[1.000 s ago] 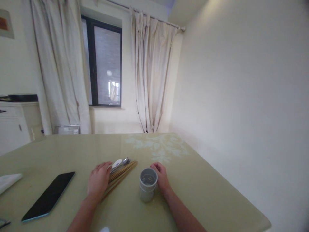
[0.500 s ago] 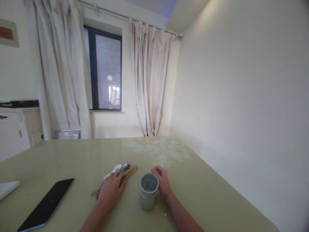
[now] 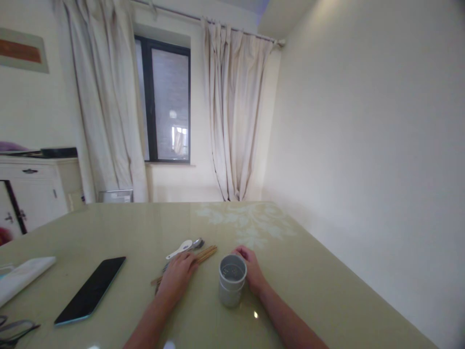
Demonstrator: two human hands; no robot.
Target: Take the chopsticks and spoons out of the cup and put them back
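Observation:
A grey cylindrical cup (image 3: pixel 231 286) with holes in its bottom stands upright on the pale green table (image 3: pixel 319 300). My right hand (image 3: pixel 253 275) curls around its right side and holds it. To the left, my left hand (image 3: pixel 177 283) lies palm down on a bundle of wooden chopsticks (image 3: pixel 206 253). A white spoon (image 3: pixel 179 249) and a metal spoon (image 3: pixel 197 243) lie with the chopsticks, their heads sticking out beyond my fingers.
A black phone (image 3: pixel 91 289) lies face up to the left. A folded white cloth (image 3: pixel 22 277) and a pair of glasses (image 3: pixel 14 328) rest at the far left edge. A white cabinet (image 3: pixel 34 191) and a curtained window (image 3: pixel 169 102) stand behind the table.
My left hand slid toward me along the chopsticks, so more of the spoons and chopstick tips show. The right hand stayed on the cup. The camera turned slightly left.

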